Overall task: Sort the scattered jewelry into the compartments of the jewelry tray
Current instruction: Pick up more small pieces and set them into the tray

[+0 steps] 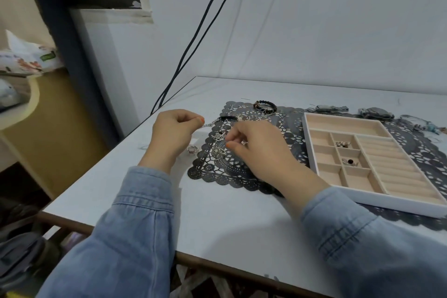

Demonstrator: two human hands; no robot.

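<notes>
- Left hand (173, 132) pinching chain (208, 125), left of jewelry tray (343, 124).
- Right hand (262, 152) fingertips together over pile (219, 152) (held item unclear).
- Risk: chain snagging pile, dragging pieces.

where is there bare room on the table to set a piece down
Bare table lies in front of the mat, between the sleeves, and in a strip behind it. Crowded: the mat's left part, with jewelry under the left hand and right hand, and behind the tray, where watches lie.
</notes>
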